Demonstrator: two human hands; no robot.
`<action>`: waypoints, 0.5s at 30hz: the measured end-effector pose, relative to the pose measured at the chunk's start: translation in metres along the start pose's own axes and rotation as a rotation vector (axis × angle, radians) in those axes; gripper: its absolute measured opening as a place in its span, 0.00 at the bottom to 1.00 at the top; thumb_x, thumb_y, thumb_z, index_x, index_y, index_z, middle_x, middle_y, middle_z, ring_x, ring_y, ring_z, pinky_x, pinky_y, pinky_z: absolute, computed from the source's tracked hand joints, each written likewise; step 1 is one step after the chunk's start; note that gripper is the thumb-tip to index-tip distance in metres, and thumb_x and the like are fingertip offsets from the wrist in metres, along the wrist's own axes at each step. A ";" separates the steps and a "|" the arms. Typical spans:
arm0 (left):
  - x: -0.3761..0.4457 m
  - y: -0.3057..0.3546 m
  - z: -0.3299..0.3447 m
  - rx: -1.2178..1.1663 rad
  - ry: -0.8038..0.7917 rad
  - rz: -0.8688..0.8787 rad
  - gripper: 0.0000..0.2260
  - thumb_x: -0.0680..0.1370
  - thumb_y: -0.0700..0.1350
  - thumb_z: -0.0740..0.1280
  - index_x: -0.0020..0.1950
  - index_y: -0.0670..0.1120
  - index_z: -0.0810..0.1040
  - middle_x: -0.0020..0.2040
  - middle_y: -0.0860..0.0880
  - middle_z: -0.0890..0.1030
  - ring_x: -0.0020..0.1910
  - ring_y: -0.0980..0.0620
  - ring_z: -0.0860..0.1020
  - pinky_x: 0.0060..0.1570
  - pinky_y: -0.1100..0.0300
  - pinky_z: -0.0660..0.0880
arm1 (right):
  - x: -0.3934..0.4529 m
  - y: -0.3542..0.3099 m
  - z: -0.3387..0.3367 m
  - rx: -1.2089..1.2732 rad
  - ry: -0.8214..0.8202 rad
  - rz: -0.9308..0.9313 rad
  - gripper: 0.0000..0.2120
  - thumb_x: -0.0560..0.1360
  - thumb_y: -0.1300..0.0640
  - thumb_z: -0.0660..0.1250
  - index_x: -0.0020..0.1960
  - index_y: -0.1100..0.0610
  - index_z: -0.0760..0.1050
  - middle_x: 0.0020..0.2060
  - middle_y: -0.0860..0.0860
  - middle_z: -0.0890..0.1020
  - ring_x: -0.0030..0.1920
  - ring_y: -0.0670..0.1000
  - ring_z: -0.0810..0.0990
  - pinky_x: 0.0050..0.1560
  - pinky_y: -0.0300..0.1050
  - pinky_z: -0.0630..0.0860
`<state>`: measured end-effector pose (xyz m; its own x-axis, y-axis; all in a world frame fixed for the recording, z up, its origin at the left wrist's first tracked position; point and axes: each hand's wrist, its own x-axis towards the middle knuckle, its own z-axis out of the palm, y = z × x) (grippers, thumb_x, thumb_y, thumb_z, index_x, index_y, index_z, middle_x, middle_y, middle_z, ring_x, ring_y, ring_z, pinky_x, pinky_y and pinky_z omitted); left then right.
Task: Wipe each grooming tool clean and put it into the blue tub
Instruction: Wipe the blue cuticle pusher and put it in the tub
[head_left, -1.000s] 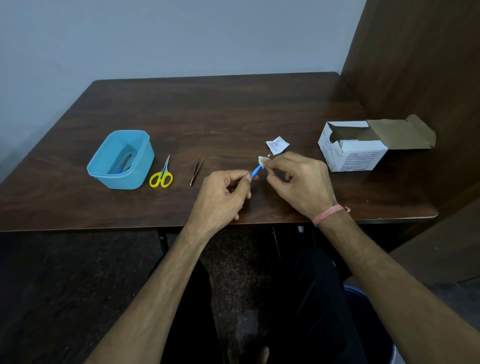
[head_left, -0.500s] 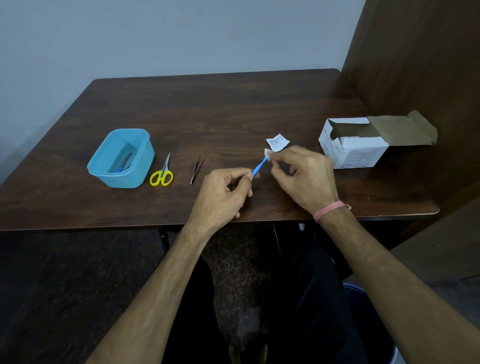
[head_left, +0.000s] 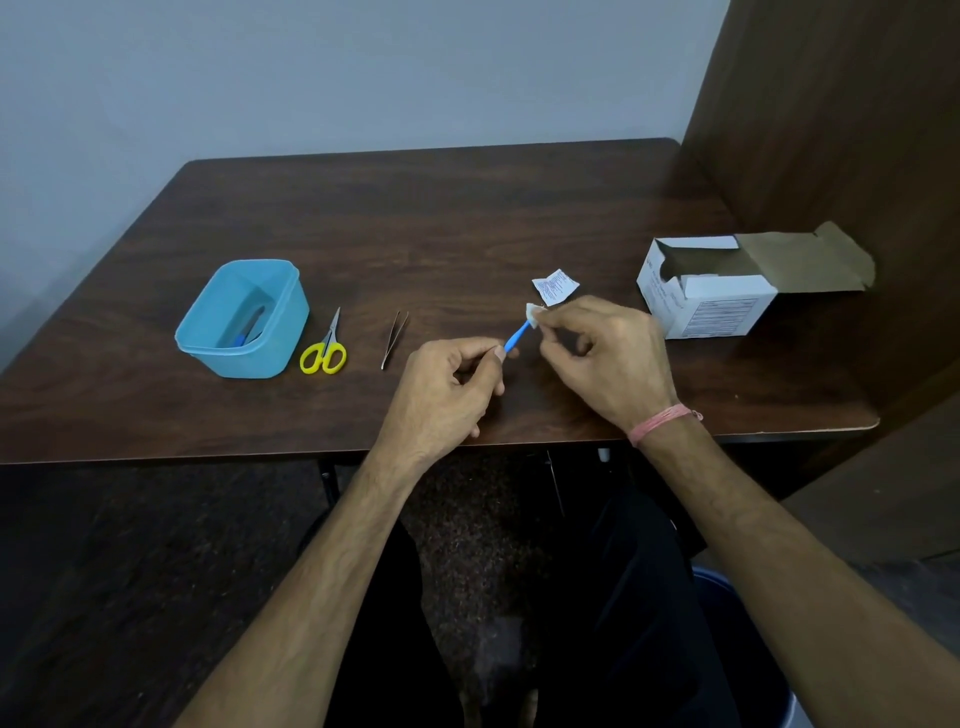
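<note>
My left hand (head_left: 447, 395) pinches the near end of a thin blue grooming tool (head_left: 517, 338) over the table's front middle. My right hand (head_left: 608, 358) pinches a small white wipe (head_left: 535, 312) around the tool's far tip. The blue tub (head_left: 244, 319) stands at the left with a blue-handled item inside. Yellow-handled scissors (head_left: 324, 348) lie just right of the tub. Metal tweezers (head_left: 395, 339) lie between the scissors and my left hand.
A torn white wipe wrapper (head_left: 555, 286) lies behind my right hand. An open white cardboard box (head_left: 711, 296) sits at the right by a wooden side panel (head_left: 831, 130). The dark wooden table (head_left: 441, 218) meets a grey wall behind.
My right hand and the wipe have slid outward along the blue tool to its far tip. The left hand keeps its hold in the same place.
</note>
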<state>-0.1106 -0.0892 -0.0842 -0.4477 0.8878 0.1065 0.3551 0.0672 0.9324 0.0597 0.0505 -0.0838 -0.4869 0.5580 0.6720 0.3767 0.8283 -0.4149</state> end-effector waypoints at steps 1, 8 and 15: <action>-0.001 0.000 0.000 -0.003 -0.001 0.000 0.11 0.87 0.51 0.67 0.56 0.57 0.91 0.36 0.57 0.83 0.27 0.59 0.74 0.24 0.62 0.75 | 0.000 0.000 0.000 0.001 -0.001 -0.006 0.09 0.78 0.58 0.77 0.57 0.50 0.91 0.47 0.45 0.90 0.36 0.39 0.71 0.37 0.50 0.82; -0.001 0.000 0.001 0.005 0.004 0.007 0.12 0.87 0.52 0.67 0.54 0.57 0.90 0.35 0.57 0.83 0.26 0.59 0.74 0.24 0.62 0.75 | -0.001 0.000 0.000 -0.015 -0.036 -0.039 0.09 0.79 0.57 0.77 0.58 0.50 0.91 0.46 0.45 0.89 0.35 0.39 0.71 0.36 0.51 0.81; 0.000 0.001 0.000 0.014 0.015 0.000 0.11 0.88 0.50 0.67 0.55 0.56 0.90 0.36 0.57 0.83 0.26 0.58 0.74 0.23 0.62 0.75 | 0.000 -0.002 -0.001 -0.019 -0.047 -0.018 0.08 0.79 0.57 0.77 0.57 0.51 0.91 0.46 0.46 0.89 0.34 0.42 0.73 0.36 0.53 0.81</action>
<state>-0.1098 -0.0893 -0.0833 -0.4597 0.8810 0.1120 0.3662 0.0732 0.9277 0.0596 0.0494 -0.0824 -0.5298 0.5454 0.6495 0.3825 0.8371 -0.3911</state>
